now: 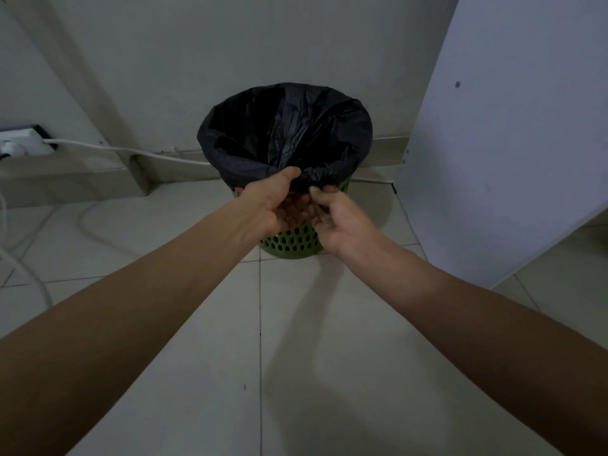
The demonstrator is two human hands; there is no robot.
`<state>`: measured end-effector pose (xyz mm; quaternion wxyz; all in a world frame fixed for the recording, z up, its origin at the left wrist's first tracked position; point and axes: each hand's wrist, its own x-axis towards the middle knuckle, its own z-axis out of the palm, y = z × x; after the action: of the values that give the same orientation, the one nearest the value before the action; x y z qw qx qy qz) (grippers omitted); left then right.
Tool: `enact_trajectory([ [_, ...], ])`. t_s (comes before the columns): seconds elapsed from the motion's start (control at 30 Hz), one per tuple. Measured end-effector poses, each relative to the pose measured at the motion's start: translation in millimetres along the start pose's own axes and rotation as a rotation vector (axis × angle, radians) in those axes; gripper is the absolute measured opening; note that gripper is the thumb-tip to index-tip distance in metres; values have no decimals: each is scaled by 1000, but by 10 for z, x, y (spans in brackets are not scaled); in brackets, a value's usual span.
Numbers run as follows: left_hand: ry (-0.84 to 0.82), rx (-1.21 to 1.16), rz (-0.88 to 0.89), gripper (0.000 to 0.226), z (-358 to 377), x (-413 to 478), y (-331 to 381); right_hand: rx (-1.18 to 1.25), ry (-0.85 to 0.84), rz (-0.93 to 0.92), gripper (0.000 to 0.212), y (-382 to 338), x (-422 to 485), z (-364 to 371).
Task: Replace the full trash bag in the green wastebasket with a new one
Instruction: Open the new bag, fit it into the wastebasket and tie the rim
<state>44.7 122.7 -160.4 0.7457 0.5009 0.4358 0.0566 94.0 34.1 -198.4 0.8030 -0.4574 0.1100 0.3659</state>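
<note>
Green basket (pixel 292 240) stands upright on the tile floor (pixel 197 324), close to the wall (pixel 230 44), centre of my view. Black bag (pixel 286 126) lines it, mouth wide open, top folded out over the rim and covering the upper part of the basket. Only the perforated lower part shows green. I can't make out what's inside the bag, too dark.

Both arms reach forward to the near side of the rim. Left hand (pixel 269 205) grips the bag's folded edge, thumb on top of the plastic and fingers curled underneath against the basket wall. Right hand (pixel 339 222) is just beside it, palm turned up, with its fingers loosely curled and touching the left hand's fingers. Its thumb tip meets the bag's hem. I can't tell if it's really pinching the plastic or only touching it.

White panel (pixel 510 143) leans in on the right, near the basket but apart from it. White cable (pixel 131 149) runs along the skirting behind the basket to a socket block (pixel 23 141) at far left.
</note>
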Motion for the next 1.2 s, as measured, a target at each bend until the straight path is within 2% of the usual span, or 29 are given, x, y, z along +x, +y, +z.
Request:
enact_trajectory([
  [0.07,8,-4,17,24,-21,60,-6,-2,-40,32,16,-35,-37,11],
  [0.2,22,-56,65,30,-59,168,-1,-2,-69,91,17,-102,-151,17],
  [0.3,37,-106,89,32,-65,226,-6,5,-57,112,11,-119,-201,51],
  [0.5,68,-159,93,51,-54,286,-35,-180,59,138,29,-268,-223,242],
  [0.57,60,-156,83,58,-48,291,-53,-224,92,136,28,-309,-264,303],
  [0.67,63,-160,82,55,-19,252,-69,-212,118,138,23,-301,-244,367],
  [0.77,73,-209,99,54,35,225,-90,-156,141,116,36,-231,-140,405],
  [1.03,58,-249,130,50,79,202,-98,-101,160,56,33,-250,-125,341],
  [1.2,16,-240,100,46,90,206,-69,-122,102,26,20,-266,-14,263],
])
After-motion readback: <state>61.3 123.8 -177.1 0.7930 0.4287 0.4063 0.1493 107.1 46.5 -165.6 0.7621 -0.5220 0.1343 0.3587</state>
